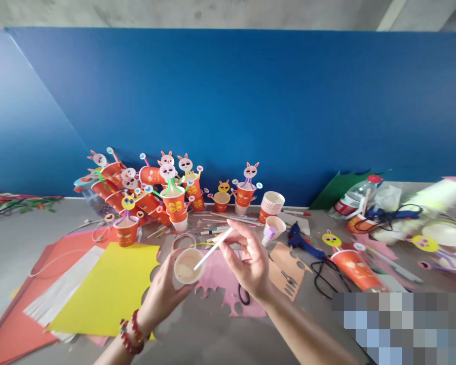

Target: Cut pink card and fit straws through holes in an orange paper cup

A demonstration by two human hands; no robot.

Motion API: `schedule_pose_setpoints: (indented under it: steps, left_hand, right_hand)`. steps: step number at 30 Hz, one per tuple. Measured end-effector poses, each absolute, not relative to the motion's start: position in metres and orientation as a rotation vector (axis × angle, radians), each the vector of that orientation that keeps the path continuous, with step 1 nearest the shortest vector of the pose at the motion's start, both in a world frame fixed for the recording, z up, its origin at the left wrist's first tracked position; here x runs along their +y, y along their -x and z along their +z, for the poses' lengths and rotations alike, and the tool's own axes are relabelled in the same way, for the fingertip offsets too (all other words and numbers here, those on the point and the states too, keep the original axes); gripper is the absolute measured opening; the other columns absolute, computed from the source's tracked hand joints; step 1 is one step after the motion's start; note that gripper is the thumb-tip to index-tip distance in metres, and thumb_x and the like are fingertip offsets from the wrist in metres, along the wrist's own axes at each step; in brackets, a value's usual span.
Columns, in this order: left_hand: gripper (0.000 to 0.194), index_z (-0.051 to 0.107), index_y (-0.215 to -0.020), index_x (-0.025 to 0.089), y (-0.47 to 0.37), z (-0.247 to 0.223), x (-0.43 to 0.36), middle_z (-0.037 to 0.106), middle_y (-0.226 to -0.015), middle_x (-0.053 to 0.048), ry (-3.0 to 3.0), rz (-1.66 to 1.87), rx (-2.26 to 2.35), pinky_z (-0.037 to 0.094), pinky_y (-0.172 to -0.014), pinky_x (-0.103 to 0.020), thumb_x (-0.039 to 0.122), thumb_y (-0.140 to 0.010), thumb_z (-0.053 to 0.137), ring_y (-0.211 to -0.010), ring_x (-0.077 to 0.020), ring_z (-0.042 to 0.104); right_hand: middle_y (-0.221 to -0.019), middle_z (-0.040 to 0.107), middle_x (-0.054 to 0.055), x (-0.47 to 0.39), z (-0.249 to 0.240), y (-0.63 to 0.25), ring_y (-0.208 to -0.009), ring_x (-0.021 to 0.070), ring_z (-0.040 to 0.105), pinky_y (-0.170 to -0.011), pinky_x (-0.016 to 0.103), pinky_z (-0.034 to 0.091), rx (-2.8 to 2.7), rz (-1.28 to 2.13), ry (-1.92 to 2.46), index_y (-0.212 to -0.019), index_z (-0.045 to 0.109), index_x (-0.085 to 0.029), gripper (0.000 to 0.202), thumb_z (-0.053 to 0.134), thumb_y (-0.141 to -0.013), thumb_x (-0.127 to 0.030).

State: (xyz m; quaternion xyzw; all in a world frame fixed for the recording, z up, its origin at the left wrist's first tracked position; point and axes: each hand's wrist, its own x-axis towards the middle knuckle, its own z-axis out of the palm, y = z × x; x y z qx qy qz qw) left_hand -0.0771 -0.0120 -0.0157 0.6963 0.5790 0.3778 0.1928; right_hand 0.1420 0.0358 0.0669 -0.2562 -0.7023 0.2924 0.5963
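Matt Paper, Glossy Plastic, Rough Concrete

A round white paper cup [181,267] shows a smooth, pale inside, while a slim white stick [213,249] looks smooth, its material unclear. A flat yellow sheet [106,289] appears to be matt paper; a stack of orange-and-white paper cups [271,207] has smooth walls. A clear bottle with a red cap [359,195] gleams in glossy plastic, and a dark blue glue gun [304,242] looks plastic too. A broad blue panel [228,101] carries a smooth sheen against rough grey concrete [175,14].

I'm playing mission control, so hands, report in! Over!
Left hand holding paper cup. Right hand pinching white stick, lower end at the cup's mouth. Cut pink paper lying below.
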Motion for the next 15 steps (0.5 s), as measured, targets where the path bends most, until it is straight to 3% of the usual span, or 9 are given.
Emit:
schedule_pose_setpoints:
  steps: [5,10,15]
  left_hand:
    - [0.071,0.037,-0.137,0.028,0.054,0.014,-0.025,0.056,-0.135,-0.014,-1.980,1.122,1.381,0.046,-0.100,-0.043,0.028,-0.078,0.075,-0.122,-0.0315,0.057]
    - [0.069,0.043,-0.136,0.027,0.040,0.027,-0.026,0.059,-0.132,-0.012,-1.926,1.158,1.279,0.048,-0.098,-0.042,0.025,-0.075,0.077,-0.118,-0.0318,0.060]
    - [0.073,0.038,-0.139,0.028,0.037,0.029,-0.026,0.057,-0.134,-0.012,-1.937,1.118,1.270,0.048,-0.099,-0.043,0.025,-0.077,0.076,-0.121,-0.0317,0.059]
  right_hand:
    - [-0.095,0.074,0.003,0.032,0.069,-0.146,-0.079,0.0199,0.071,-0.081,0.039,0.057,-1.861,0.366,0.507,-0.139,0.049,-0.032,0.055,0.061,-0.090,-0.010]
    - [-0.099,0.074,0.005,0.029,0.067,-0.153,-0.079,0.0202,0.068,-0.073,0.036,0.055,-1.944,0.342,0.505,-0.140,0.046,-0.030,0.058,0.061,-0.089,-0.006]
    - [-0.091,0.074,0.003,0.027,0.069,-0.161,-0.073,0.0208,0.063,-0.067,0.036,0.052,-1.991,0.282,0.499,-0.139,0.047,-0.032,0.059,0.061,-0.088,-0.006]
